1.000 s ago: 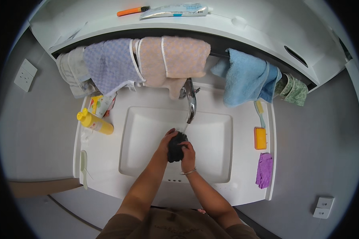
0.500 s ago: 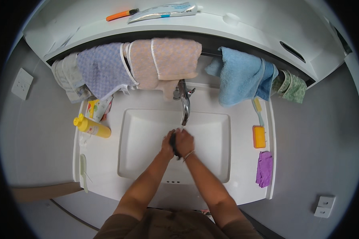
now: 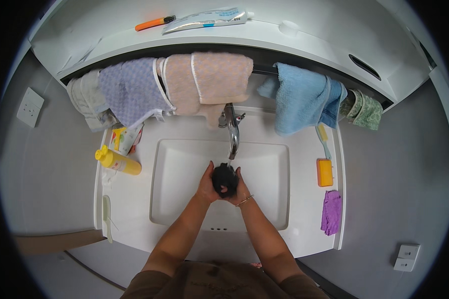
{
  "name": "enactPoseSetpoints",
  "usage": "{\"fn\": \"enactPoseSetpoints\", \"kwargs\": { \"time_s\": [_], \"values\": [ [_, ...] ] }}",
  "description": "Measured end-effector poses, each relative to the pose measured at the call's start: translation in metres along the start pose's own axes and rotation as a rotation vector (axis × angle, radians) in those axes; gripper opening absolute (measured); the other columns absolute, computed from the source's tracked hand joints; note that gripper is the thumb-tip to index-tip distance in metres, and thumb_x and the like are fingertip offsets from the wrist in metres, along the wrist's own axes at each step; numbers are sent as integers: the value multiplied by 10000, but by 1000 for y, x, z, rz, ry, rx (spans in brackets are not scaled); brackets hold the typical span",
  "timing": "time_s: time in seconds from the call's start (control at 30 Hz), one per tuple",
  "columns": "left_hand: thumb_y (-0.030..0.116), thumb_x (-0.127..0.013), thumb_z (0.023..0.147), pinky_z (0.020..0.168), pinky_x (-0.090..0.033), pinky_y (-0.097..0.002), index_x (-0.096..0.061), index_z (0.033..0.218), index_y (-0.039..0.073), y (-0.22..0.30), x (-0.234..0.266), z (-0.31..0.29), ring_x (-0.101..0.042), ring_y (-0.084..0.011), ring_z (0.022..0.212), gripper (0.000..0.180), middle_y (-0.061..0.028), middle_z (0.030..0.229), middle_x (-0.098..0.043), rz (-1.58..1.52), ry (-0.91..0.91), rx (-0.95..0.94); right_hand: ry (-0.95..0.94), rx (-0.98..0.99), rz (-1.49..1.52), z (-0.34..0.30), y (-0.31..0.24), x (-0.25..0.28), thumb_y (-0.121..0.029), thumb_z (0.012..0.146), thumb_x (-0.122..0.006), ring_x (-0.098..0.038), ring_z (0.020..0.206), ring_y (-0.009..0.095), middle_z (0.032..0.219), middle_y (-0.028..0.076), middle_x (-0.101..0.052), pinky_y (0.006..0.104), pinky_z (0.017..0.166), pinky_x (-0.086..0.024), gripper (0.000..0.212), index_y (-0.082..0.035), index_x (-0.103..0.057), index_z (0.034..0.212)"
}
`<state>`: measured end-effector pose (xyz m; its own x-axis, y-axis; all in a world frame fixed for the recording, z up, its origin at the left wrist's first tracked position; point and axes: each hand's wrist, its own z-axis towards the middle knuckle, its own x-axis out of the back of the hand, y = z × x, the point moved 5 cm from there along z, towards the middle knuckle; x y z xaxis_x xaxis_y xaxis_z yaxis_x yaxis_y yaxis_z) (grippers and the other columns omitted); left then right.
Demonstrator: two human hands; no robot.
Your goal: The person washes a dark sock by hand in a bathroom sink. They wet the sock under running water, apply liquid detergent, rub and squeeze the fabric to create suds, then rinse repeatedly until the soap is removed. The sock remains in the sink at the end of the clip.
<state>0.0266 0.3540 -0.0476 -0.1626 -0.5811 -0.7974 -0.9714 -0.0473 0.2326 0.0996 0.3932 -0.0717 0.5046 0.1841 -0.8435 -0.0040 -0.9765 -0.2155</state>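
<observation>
A dark, bunched-up black cloth (image 3: 225, 179) with a small pinkish patch lies under the faucet (image 3: 233, 134), over the white sink. A thin stream of water runs from the spout onto it. On the cloth's left side, my left hand (image 3: 207, 185) cups it with the thumb up along its edge. My right hand (image 3: 242, 188), with a thin bracelet at the wrist, holds it from the right. Most of my fingers are hidden beneath the cloth. What kind of cloth item it is cannot be made out.
The sink basin (image 3: 177, 199) surrounds my hands. Left on the counter are a yellow bottle (image 3: 119, 162) and a pale comb (image 3: 107, 217). At the right lie a brush (image 3: 323, 139), an orange-yellow soap bar (image 3: 325, 173) and a purple cloth (image 3: 331, 213). Towels (image 3: 304, 99) hang behind.
My hands were pressed together around the cloth, the right one on top. Now they have parted to its two sides, and the black cloth shows spread wider between them.
</observation>
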Motion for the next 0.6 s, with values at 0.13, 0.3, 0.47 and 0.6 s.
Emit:
{"fn": "enactPoseSetpoints", "kwargs": {
  "time_s": [0.13,0.3,0.47,0.6],
  "values": [
    [446,-429,897,408,-352,-250,-545,963,68,10,38,1,-492,-148,553,400,-62,803,-589,291,176,-44,145,192,-101,14,-18,31,-366,889,-490,-586,920,205,1025,91,-584,360,754,-518,388,-81,-501,1152],
    [250,-420,926,430,-410,-255,-508,1023,25,44,91,-1,-518,-170,526,261,-92,809,-577,444,303,-179,491,401,-214,0,-65,49,-108,880,-499,-612,860,221,945,88,-602,348,752,-525,166,-43,-514,1033],
    [78,-434,873,524,-507,-297,-469,1076,-51,20,105,13,-600,-222,630,243,-153,867,-588,331,321,-177,304,527,6,10,-49,35,-35,865,-469,-601,855,219,944,83,-591,338,749,-522,221,-32,-474,1086],
    [63,-429,863,527,-515,-287,-442,1112,-46,32,105,3,-585,-217,615,273,-154,874,-585,398,362,-166,503,631,-357,12,-56,82,-9,829,-476,-591,820,201,925,82,-588,301,736,-506,278,-18,-456,1106]
  ]
}}
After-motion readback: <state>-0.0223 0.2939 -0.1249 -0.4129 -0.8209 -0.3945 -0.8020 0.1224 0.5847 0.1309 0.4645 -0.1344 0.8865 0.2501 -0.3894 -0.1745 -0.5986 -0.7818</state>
